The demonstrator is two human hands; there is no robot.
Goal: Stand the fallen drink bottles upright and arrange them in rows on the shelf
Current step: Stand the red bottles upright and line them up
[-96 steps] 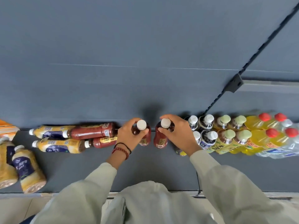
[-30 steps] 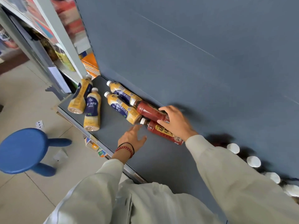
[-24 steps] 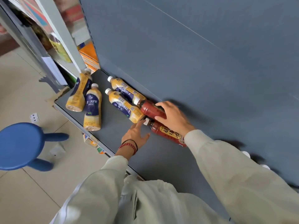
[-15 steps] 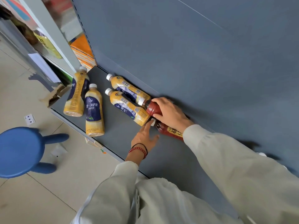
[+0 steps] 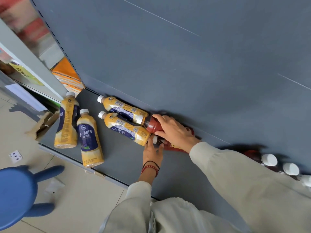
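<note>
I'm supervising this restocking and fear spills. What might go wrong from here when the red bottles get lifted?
The right hand grips the rear red bottle and the left hand pinches the front red bottle by its neck; both caps sit beside lying yellow bottles, which may roll if nudged.
Another yellow bottle has its base at the front edge of the shelf; it could drop off.
The right sleeve passes close to the upright bottles and might topple them.

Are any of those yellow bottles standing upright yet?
No, all four yellow bottles lie on their sides on the shelf.
</note>
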